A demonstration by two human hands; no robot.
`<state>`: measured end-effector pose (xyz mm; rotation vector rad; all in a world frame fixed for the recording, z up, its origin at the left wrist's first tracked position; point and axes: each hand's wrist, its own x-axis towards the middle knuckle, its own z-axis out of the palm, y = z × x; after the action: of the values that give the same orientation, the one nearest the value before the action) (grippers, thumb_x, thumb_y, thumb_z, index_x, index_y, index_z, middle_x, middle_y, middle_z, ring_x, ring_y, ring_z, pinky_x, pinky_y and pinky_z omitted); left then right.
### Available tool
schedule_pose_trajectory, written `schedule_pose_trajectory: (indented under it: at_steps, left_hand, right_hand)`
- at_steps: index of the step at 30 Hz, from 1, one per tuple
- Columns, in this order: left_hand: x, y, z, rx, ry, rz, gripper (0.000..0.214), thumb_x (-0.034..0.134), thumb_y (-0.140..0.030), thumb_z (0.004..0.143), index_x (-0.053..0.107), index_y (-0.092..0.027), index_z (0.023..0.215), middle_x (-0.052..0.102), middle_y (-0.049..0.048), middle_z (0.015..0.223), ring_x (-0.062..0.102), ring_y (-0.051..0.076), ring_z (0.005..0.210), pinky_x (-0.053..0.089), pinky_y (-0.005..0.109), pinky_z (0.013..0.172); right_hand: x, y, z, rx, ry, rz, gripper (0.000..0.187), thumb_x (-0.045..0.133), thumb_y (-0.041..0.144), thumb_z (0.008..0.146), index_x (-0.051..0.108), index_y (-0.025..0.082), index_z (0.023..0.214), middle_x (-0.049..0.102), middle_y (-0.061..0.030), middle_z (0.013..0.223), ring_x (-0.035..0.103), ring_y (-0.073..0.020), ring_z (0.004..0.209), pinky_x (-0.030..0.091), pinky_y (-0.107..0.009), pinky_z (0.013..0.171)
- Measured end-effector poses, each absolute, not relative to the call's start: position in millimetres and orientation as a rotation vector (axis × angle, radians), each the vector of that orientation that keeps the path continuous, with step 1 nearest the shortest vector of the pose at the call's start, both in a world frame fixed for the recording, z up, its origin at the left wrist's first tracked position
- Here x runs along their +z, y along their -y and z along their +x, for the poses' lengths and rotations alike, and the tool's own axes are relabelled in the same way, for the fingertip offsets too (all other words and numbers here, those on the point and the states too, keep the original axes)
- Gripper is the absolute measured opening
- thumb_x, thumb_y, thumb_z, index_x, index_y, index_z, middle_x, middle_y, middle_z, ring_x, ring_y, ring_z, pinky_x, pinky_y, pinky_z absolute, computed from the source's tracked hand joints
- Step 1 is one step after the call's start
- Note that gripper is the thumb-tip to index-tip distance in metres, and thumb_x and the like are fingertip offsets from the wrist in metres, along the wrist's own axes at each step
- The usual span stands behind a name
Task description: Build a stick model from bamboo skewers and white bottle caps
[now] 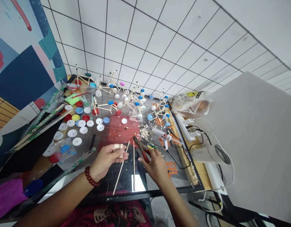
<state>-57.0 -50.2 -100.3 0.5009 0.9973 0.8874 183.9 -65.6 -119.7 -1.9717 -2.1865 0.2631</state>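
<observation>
My left hand (111,155), with a beaded bracelet at its wrist, pinches short pale wooden sticks (121,150) upright between thumb and fingers. My right hand (156,167) is wrapped round the red handles of a pair of pliers (143,153), whose dark jaws point up and left. A long wooden stick (134,173) lies on the glass tabletop below the jaws. Beside it another long stick (119,176) slants, its upper part close to my left fingers. A green-handled tool (150,145) shows partly behind the pliers.
Stick-and-cap models (136,102) stand along the back. Loose bottle caps (77,141) and plastic packets cover the left side. Wood scraps (146,130) lie near a white glue gun (161,134) with its cord. At the right are a power strip (186,126) and a white cylinder (210,154).
</observation>
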Motion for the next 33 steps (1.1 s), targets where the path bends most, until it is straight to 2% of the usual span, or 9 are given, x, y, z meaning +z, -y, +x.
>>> schedule_pose_trajectory:
  at_steps: [6,12,15,18,20,25,30,31,33]
  left_hand:
    - [-102,49,-58,0.865,-1.014,0.474,0.035,0.084,-0.039,0.064,0.075,-0.013,0.085,0.076,0.0101,0.085,0.07,0.019,0.085,0.053,0.028,0.078]
    - [-101,49,-58,0.868,-1.029,0.488,0.031,0.088,-0.038,0.058,0.077,-0.014,0.075,0.069,0.0032,0.071,0.058,0.01,0.064,0.05,0.023,0.066]
    - [-101,50,-56,0.815,-1.011,0.51,0.03,0.086,-0.039,0.06,0.076,-0.014,0.072,0.066,0.0025,0.07,0.057,0.011,0.065,0.05,0.024,0.064]
    - [-101,53,-52,0.776,-0.982,0.559,0.029,0.086,-0.039,0.061,0.075,-0.013,0.07,0.063,0.0023,0.068,0.055,0.011,0.064,0.048,0.023,0.062]
    - [-100,55,-49,0.761,-0.969,0.589,0.03,0.085,-0.039,0.06,0.073,-0.013,0.064,0.06,0.001,0.061,0.051,0.01,0.059,0.046,0.023,0.057]
    - [-100,55,-48,0.775,-0.976,0.622,0.031,0.087,-0.039,0.054,0.074,-0.012,0.064,0.059,0.0003,0.061,0.049,0.01,0.057,0.044,0.024,0.056]
    - [-104,51,-52,0.765,-0.97,0.677,0.029,0.085,-0.038,0.058,0.074,-0.012,0.064,0.059,0.0009,0.06,0.049,0.01,0.059,0.043,0.024,0.059]
    - [-105,51,-53,0.762,-0.975,0.672,0.029,0.085,-0.038,0.059,0.074,-0.012,0.064,0.059,0.0012,0.06,0.049,0.01,0.06,0.042,0.024,0.059]
    - [-107,50,-53,0.77,-0.992,0.649,0.029,0.085,-0.037,0.059,0.073,-0.012,0.063,0.06,0.0019,0.061,0.05,0.011,0.06,0.042,0.024,0.059]
  right_hand:
    - [-127,72,178,0.224,2.174,-1.959,0.047,0.071,0.045,0.081,0.058,0.014,0.113,0.061,-0.0136,0.105,0.061,-0.03,0.097,0.051,-0.04,0.08]
    - [-120,74,180,0.16,2.2,-1.879,0.037,0.071,0.043,0.081,0.064,0.017,0.105,0.062,-0.0126,0.101,0.058,-0.0295,0.096,0.049,-0.043,0.084]
    - [-110,75,170,0.162,2.226,-1.723,0.049,0.073,0.046,0.079,0.062,0.018,0.117,0.062,-0.0143,0.11,0.056,-0.0314,0.102,0.047,-0.047,0.088]
    - [-103,72,151,0.396,2.229,-1.406,0.071,0.075,0.051,0.077,0.049,0.021,0.135,0.058,-0.0135,0.121,0.054,-0.0294,0.111,0.046,-0.046,0.094]
    - [-101,68,138,0.529,2.22,-1.267,0.075,0.076,0.051,0.075,0.046,0.025,0.138,0.059,-0.0115,0.121,0.055,-0.0277,0.111,0.047,-0.044,0.094]
    - [-104,58,128,0.646,2.178,-1.185,0.066,0.078,0.048,0.074,0.053,0.027,0.132,0.063,-0.008,0.112,0.058,-0.0246,0.104,0.047,-0.04,0.091]
    - [-105,53,129,0.723,2.264,-1.114,0.048,0.074,0.045,0.08,0.06,0.028,0.123,0.065,-0.0053,0.104,0.06,-0.0217,0.096,0.045,-0.039,0.088]
    - [-105,53,128,0.715,2.284,-1.118,0.048,0.073,0.044,0.081,0.06,0.028,0.124,0.065,-0.0057,0.104,0.06,-0.022,0.096,0.044,-0.039,0.089]
    - [-106,52,127,0.674,2.291,-1.137,0.062,0.074,0.047,0.08,0.052,0.027,0.134,0.063,-0.0079,0.112,0.059,-0.0241,0.103,0.043,-0.041,0.093]
